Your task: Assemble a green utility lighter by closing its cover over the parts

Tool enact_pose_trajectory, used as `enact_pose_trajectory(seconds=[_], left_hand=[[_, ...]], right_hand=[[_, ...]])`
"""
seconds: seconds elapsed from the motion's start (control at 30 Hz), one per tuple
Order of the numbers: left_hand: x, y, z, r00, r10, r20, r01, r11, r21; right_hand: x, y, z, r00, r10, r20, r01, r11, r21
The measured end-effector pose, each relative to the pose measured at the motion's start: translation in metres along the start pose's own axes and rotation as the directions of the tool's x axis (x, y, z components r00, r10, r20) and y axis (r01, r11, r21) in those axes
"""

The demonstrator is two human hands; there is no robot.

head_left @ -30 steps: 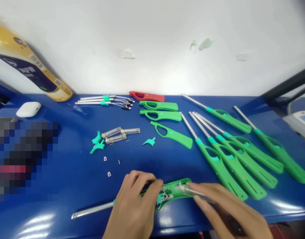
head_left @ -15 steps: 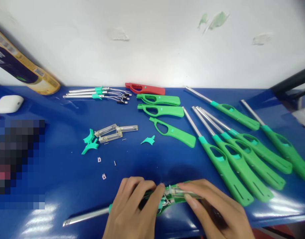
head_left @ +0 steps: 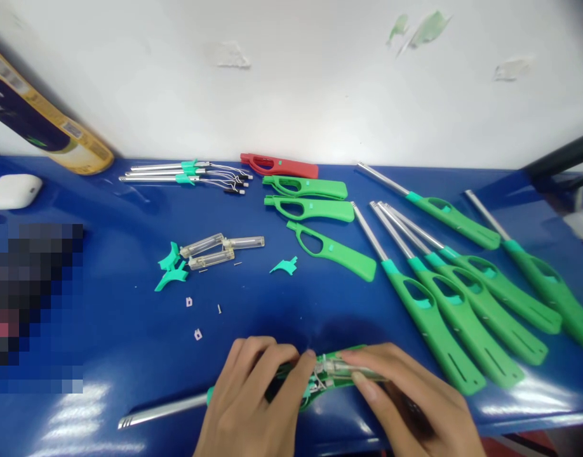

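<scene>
An opened green lighter body [head_left: 315, 398] lies at the front of the blue table, its metal tube [head_left: 165, 409] pointing left. Over its left part, my left hand [head_left: 260, 400] holds the body with bent fingers. White wires and a teal piece show between my hands. My right hand [head_left: 410, 393] pinches a clear fuel tank [head_left: 341, 368] between thumb and forefinger at the body's right part. My palms hide both ends of the body.
Several assembled green lighters [head_left: 439, 324] lie at right. Green half shells [head_left: 315, 209], a red shell [head_left: 282, 166], clear tanks [head_left: 210, 259], teal triggers [head_left: 172, 276], wired tubes [head_left: 162, 179] and small screws [head_left: 220, 309] are spread behind my hands. A yellow can [head_left: 84, 155] stands at far left.
The camera view has shifted slightly. Both hands keep nearly the same grip and place on the lighter body and tank.
</scene>
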State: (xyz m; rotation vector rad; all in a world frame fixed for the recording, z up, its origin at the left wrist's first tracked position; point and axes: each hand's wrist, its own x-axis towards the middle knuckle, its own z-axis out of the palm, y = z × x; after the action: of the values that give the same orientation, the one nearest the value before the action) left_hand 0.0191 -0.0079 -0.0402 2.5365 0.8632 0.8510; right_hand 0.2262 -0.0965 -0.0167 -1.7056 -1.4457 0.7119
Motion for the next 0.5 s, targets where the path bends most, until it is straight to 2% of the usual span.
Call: enact_pose_trajectory(seconds=[0.5], left_hand=[[-0.0004,-0.0004,0.0001,0.999,0.016,0.030,-0.016,1.000,-0.003]], right_hand=[[-0.0006,-0.0006,0.0016,1.000,0.025,-0.011,-0.025,1.000,0.013]])
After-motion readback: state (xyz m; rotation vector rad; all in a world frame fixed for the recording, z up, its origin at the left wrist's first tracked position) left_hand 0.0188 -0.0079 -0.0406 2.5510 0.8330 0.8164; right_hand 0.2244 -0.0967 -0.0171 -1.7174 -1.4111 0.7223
